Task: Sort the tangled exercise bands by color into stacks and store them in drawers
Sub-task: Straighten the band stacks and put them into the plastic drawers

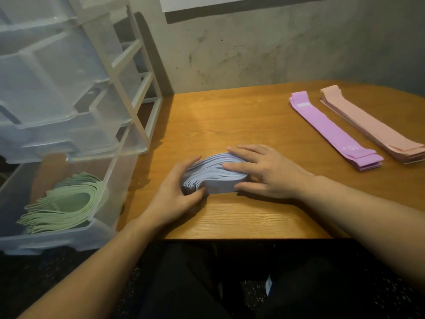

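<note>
A single head-worn wide-angle camera looked forward and down, close over the left hand and right hand, with the table stretching beyond them.

- A wooden table with orange-brown grain and a rounded far edge stands against the wall.
- The wall is grey, mottled and scuffed plaster.
- A dark band runs along it under a pale panel.
- Light falls brightest on the table's middle; the near floor lies dark.
</note>
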